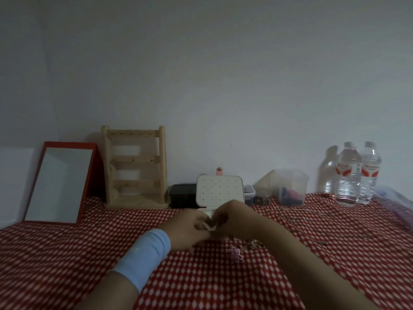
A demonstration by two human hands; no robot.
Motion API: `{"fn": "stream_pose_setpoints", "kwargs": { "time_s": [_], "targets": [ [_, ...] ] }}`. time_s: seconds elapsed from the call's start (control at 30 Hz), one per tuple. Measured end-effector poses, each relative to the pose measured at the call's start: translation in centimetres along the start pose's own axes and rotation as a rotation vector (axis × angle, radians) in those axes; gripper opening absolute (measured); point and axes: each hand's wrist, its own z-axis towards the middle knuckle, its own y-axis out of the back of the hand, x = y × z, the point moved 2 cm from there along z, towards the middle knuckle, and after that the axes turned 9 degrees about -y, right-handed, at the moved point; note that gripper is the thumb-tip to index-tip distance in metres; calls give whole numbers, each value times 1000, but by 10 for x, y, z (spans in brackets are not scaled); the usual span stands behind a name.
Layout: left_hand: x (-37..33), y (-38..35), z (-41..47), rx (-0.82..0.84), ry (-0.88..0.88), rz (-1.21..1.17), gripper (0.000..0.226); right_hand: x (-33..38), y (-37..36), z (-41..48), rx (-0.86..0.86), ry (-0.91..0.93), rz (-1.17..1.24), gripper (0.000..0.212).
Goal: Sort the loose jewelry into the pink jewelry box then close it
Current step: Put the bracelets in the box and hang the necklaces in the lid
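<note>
Over the open pink jewelry box (220,191) —
the left hand (190,228) and right hand (229,218) pinch one small pale piece (210,226), blurred.

Left hand (190,228) meets right hand (230,217), fingers curled.

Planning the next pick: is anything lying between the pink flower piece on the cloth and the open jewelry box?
Only the hands: left hand and right hand bunch over the jewelry box base, between it and the pink flower piece. Nothing else visible lies there.
</note>
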Motion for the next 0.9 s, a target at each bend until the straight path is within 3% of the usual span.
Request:
{"fn": "stream_pose_setpoints", "kwargs": {
  "time_s": [0.13,0.2,0.3,0.6,0.9],
  "targets": [
    [4,11,9,-233,58,-321,28,3,7,11,-208,-20,315,12],
    [6,17,17,-314,55,-340,21,4,8,18,-251,-38,421,3],
    [11,26,29,-406,62,-343,14,6,9,32,-279,-50,502,6],
    [45,13,60,-498,44,-63,5,-8,-1,63,-323,-102,53,15],
    [63,-7,53,-336,-26,52,13,-28,-17,68,-393,5,31,5]
  ]
}}
